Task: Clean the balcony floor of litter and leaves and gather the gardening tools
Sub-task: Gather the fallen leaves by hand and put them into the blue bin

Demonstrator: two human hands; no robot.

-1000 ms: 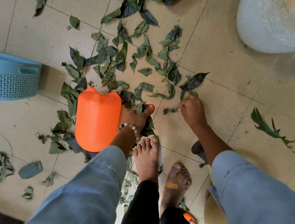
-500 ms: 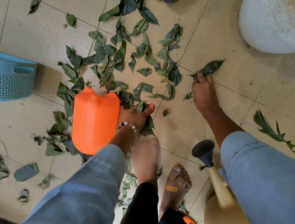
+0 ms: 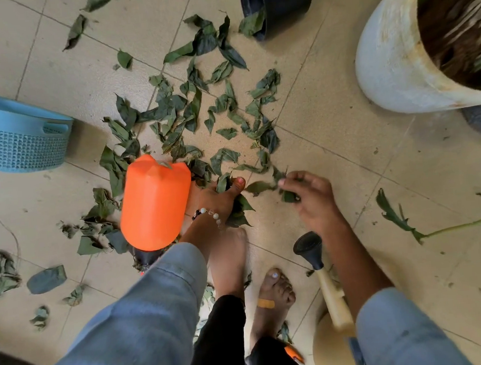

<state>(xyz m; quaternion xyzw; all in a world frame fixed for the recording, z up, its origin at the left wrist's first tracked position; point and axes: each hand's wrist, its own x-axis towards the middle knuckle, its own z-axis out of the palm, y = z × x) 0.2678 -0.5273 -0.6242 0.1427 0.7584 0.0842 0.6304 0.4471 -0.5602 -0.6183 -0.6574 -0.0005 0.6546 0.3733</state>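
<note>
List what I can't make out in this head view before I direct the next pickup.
- Left hand: the orange plastic container hides its fingers; only some gripped leaves show.
- Blue woven plastic basket: cut off by the left edge.
- Beige watering can: body cut off by the bottom edge and covered by the right sleeve.

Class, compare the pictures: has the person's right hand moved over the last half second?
Yes. The right hand has drawn back from the far leaves toward the left hand, nearer the black watering-can rose.
</note>
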